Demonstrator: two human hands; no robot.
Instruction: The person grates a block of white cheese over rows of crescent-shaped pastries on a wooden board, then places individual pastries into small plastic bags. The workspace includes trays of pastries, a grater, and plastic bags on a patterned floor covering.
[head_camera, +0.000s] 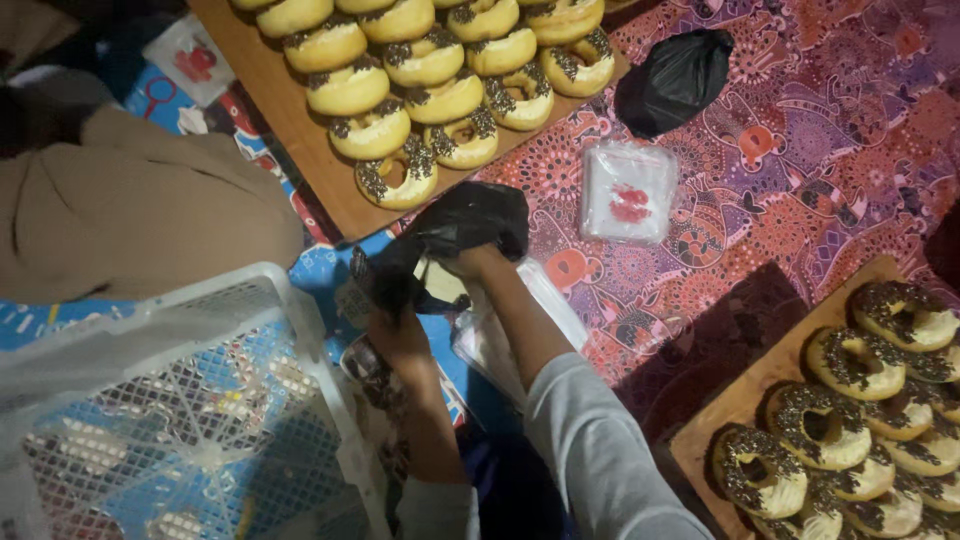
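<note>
We hold a crinkled black plastic bag (465, 225) low over the patterned cloth (800, 200), our right hand (470, 265) and left hand (398, 325) both clamped on it. Room is tight: a white mesh basket (290, 330) crowds the left, while wooden boards (300, 140) of glazed, sprinkled doughnuts (400, 175) run off the top and right edges. The dark bag hides our fingertips.

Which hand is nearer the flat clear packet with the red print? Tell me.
Right. The right hand grips the black bag just left of the clear packet; the left hand is lower and farther left.
</note>
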